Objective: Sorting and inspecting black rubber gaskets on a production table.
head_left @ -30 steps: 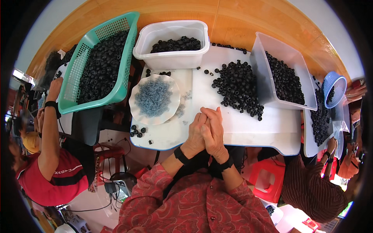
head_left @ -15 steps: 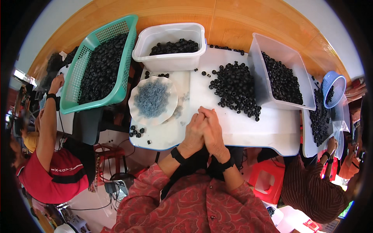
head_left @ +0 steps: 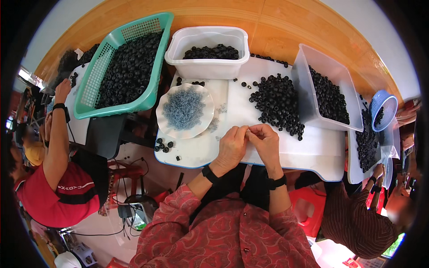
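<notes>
Above the front part of the white table, my left hand (head_left: pixel 232 145) and my right hand (head_left: pixel 265 142) meet at the fingertips. Both are closed in a pinch, and whatever they hold is too small or hidden to make out. Left of them is a white plate (head_left: pixel 163 123) with a wavy rim, heaped with tiny translucent blue-grey pieces (head_left: pixel 182 108). A loose pile of small black round parts with holes (head_left: pixel 276 102) lies beyond my right hand. Several more such black parts (head_left: pixel 163 146) sit near the table's front left edge.
A green basket (head_left: pixel 154 85), a white tub (head_left: pixel 208 69) and a clear bin (head_left: pixel 330 120), all holding black parts, stand round the table (head_left: pixel 295 154). A small blue basket (head_left: pixel 384 100) is at far right. Co-workers in a red shirt (head_left: pixel 67 187) and striped shirt (head_left: pixel 357 219) sit either side.
My hands were clasped together with fingers interlaced. They have come apart into two pinches touching at the tips, with the right hand further right. The view has shifted slightly.
</notes>
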A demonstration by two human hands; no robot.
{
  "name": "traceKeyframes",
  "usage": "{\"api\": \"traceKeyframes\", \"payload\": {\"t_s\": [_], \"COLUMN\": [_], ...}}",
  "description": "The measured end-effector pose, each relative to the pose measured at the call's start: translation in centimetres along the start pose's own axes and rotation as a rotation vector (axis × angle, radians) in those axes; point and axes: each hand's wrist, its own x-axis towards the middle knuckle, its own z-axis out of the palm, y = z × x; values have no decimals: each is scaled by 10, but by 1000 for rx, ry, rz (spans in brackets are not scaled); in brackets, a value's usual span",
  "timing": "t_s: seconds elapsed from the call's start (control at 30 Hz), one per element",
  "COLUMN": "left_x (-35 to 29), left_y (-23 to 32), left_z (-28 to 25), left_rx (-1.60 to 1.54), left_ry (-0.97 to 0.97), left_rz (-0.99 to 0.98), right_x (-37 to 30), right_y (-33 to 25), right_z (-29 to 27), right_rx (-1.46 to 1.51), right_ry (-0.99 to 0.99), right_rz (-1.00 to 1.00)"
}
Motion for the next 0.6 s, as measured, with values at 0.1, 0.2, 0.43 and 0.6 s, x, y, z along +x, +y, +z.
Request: {"api": "traceKeyframes", "payload": {"t_s": [0.1,0.2,0.43,0.6], "left_x": [0,-2,0,0], "left_y": [1,-2,-2,-1], "left_z": [2,2,-8,-9], "left_rx": [-10,-14,-81,-106], "left_ry": [10,14,-79,-68], "left_rz": [-19,6,32,24], "right_x": [5,10,12,14], "right_y": [-4,-4,-12,-11], "right_z": [-3,-2,-2,-1], "right_rx": [-53,-106,-90,-122], "right_ry": [-17,-26,-55,-44], "right_rz": [63,92,179,170]}}
